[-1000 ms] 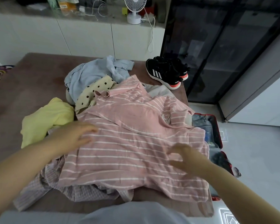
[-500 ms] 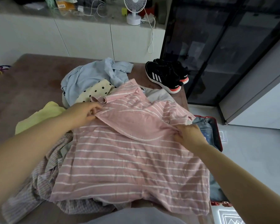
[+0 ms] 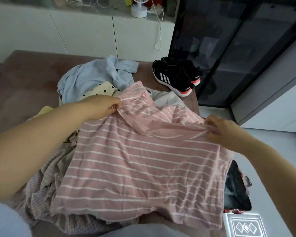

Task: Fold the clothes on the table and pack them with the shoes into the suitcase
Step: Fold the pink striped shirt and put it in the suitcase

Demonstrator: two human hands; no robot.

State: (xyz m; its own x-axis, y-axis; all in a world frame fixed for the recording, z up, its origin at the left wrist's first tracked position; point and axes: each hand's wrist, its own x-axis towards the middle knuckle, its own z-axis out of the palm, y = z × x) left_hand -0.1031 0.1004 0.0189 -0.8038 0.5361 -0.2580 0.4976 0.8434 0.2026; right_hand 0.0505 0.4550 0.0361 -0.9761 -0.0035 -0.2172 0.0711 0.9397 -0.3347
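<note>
A pink shirt with white stripes (image 3: 143,165) lies spread over the clothes pile on the brown table (image 3: 24,77). My left hand (image 3: 101,106) pinches its upper left corner. Its upper right edge is gripped by my right hand (image 3: 219,129), and the top part is folded toward the middle. A light blue shirt (image 3: 92,76) and a cream polka-dot garment (image 3: 99,90) lie behind. Under the pink shirt's left side sits a checked shirt (image 3: 46,185). A pair of black sneakers (image 3: 176,76) stands at the table's far right corner. The open suitcase (image 3: 236,190) is on the floor to the right, mostly hidden.
A white cabinet (image 3: 85,31) with a small fan (image 3: 138,7) and a hanging cable stands beyond the table. Dark glass doors (image 3: 229,48) rise at the right. A patterned mat (image 3: 244,226) lies on the grey floor beside the suitcase.
Both hands went from flat on the shirt to gripping its upper edges, and they have drawn the top part of the shirt taut and folded.
</note>
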